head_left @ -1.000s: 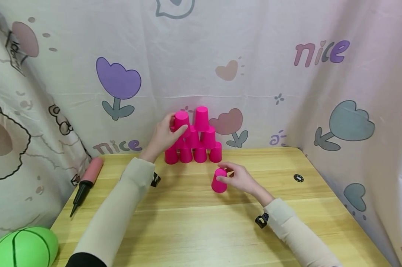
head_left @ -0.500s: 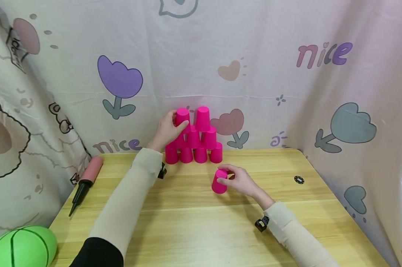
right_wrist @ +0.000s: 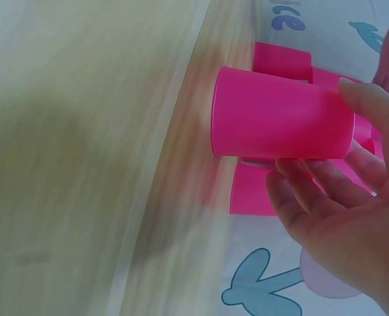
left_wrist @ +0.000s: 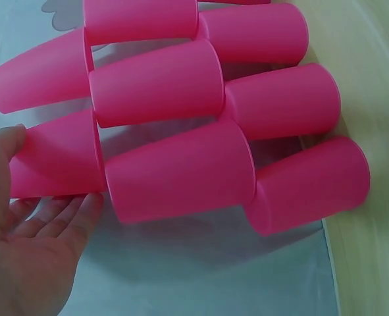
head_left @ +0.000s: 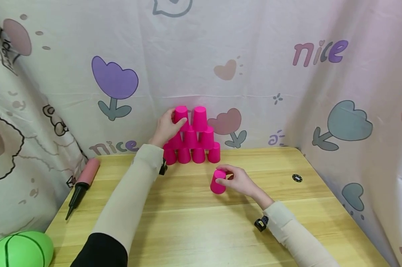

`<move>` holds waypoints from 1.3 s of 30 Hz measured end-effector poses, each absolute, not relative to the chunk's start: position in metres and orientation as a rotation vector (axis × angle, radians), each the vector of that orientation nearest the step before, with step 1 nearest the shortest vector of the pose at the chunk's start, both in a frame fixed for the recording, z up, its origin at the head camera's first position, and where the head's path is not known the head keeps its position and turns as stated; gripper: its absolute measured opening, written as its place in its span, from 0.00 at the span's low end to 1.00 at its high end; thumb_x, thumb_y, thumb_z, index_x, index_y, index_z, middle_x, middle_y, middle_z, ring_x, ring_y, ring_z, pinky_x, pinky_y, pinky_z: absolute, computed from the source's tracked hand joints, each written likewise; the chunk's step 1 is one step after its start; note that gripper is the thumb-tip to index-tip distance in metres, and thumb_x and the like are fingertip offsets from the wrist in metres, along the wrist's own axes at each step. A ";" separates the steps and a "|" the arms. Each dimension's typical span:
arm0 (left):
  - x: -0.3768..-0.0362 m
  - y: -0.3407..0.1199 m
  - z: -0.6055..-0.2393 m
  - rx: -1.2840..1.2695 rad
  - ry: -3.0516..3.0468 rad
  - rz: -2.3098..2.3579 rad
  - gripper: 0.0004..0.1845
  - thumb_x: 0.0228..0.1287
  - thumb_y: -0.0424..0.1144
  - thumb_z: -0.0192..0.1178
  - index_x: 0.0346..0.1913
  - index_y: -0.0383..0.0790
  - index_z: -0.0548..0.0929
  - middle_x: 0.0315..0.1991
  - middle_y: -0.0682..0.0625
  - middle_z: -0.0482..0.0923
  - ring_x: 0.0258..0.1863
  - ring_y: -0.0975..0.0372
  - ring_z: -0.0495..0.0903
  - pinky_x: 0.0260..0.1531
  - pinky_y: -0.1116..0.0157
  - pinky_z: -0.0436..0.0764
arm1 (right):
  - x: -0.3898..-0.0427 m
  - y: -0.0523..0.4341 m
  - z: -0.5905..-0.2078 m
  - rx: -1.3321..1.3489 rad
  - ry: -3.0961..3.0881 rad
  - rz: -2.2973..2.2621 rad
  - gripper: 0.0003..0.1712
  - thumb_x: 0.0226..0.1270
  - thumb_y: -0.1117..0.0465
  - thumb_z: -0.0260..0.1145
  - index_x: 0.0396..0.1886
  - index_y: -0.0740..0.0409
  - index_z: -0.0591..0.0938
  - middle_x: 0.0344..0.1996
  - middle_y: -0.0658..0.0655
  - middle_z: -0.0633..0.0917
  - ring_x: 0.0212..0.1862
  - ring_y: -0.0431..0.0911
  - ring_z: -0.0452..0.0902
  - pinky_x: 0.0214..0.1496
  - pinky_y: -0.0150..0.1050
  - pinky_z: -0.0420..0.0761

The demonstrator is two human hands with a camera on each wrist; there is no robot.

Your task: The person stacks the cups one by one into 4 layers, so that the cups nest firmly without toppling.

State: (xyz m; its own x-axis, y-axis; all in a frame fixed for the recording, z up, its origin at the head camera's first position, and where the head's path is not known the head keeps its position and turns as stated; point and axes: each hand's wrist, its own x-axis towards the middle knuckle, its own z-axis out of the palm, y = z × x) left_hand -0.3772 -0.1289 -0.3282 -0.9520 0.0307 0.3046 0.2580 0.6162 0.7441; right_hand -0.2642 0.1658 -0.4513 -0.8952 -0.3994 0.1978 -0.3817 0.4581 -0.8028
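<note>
1. Our left hand (head_left: 165, 128) grips the top-left cup (head_left: 181, 114) of the pink cup pyramid (head_left: 192, 142), in the upper centre of the head view, with thumb and fingers curled around the cup.
2. Our right hand (head_left: 239, 181) holds a single cup (head_left: 218, 181) that stands upside down on the table (head_left: 194, 222), below and slightly right of the pyramid.
3. This cup's long axis is upright (open rim down), and the right hand is the nearer one.
</note>
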 end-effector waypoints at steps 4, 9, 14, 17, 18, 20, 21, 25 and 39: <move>-0.377 -0.129 -0.327 -0.198 -2.589 -1.265 0.34 0.68 0.50 0.63 0.72 0.43 0.64 0.63 0.44 0.73 0.58 0.51 0.74 0.58 0.51 0.79 | -0.264 0.167 -0.450 -0.725 2.672 -1.448 0.30 0.59 0.55 0.76 0.59 0.59 0.80 0.46 0.53 0.86 0.48 0.48 0.80 0.49 0.47 0.83; -0.378 -0.128 -0.327 -0.172 -2.597 -1.283 0.34 0.68 0.50 0.63 0.71 0.43 0.64 0.61 0.43 0.74 0.55 0.51 0.75 0.56 0.51 0.80 | -0.264 0.168 -0.451 -0.721 2.684 -1.433 0.29 0.59 0.55 0.76 0.59 0.57 0.80 0.46 0.52 0.85 0.48 0.48 0.80 0.49 0.46 0.83; -0.376 -0.131 -0.327 -0.149 -2.587 -1.309 0.35 0.67 0.52 0.63 0.72 0.43 0.64 0.60 0.43 0.73 0.55 0.51 0.75 0.55 0.52 0.81 | -0.264 0.167 -0.451 -0.724 2.687 -1.420 0.29 0.60 0.55 0.76 0.60 0.56 0.80 0.46 0.52 0.85 0.48 0.47 0.80 0.49 0.46 0.83; -0.375 -0.135 -0.328 -0.131 -2.551 -1.374 0.35 0.69 0.55 0.60 0.72 0.45 0.64 0.60 0.42 0.73 0.57 0.51 0.74 0.56 0.52 0.80 | -0.263 0.166 -0.450 -0.725 2.684 -1.421 0.29 0.60 0.55 0.75 0.60 0.57 0.80 0.46 0.52 0.85 0.49 0.47 0.80 0.50 0.46 0.83; -0.374 -0.137 -0.329 -0.127 -2.538 -1.393 0.35 0.69 0.56 0.59 0.72 0.45 0.64 0.61 0.42 0.73 0.58 0.50 0.74 0.57 0.52 0.79 | -0.263 0.166 -0.450 -0.726 2.683 -1.422 0.29 0.60 0.55 0.75 0.60 0.58 0.80 0.46 0.52 0.85 0.49 0.47 0.80 0.51 0.47 0.83; -0.373 -0.144 -0.332 -0.120 -2.518 -1.424 0.34 0.71 0.58 0.56 0.72 0.45 0.64 0.61 0.41 0.73 0.59 0.50 0.74 0.58 0.52 0.78 | -0.262 0.167 -0.449 -0.720 2.683 -1.424 0.30 0.60 0.55 0.75 0.60 0.58 0.80 0.46 0.53 0.85 0.49 0.48 0.80 0.51 0.47 0.83; -0.372 -0.148 -0.335 -0.118 -2.513 -1.435 0.34 0.71 0.58 0.55 0.72 0.45 0.64 0.61 0.41 0.73 0.59 0.50 0.74 0.59 0.51 0.78 | -0.262 0.167 -0.449 -0.715 2.684 -1.424 0.30 0.60 0.55 0.75 0.61 0.58 0.80 0.46 0.53 0.85 0.48 0.48 0.80 0.51 0.47 0.83; -0.370 -0.168 -0.355 -0.130 -2.510 -1.422 0.32 0.73 0.56 0.52 0.71 0.40 0.66 0.61 0.37 0.74 0.60 0.47 0.74 0.59 0.49 0.77 | -0.261 0.167 -0.448 -0.699 2.686 -1.417 0.30 0.60 0.54 0.75 0.61 0.57 0.79 0.47 0.52 0.85 0.48 0.48 0.79 0.51 0.46 0.82; -0.360 -0.202 -0.436 -0.119 -2.761 -1.238 0.31 0.74 0.49 0.54 0.73 0.39 0.64 0.62 0.33 0.74 0.60 0.43 0.75 0.59 0.46 0.76 | -0.261 0.167 -0.452 -0.677 2.683 -1.419 0.33 0.59 0.55 0.76 0.64 0.56 0.77 0.47 0.53 0.84 0.48 0.48 0.80 0.49 0.45 0.84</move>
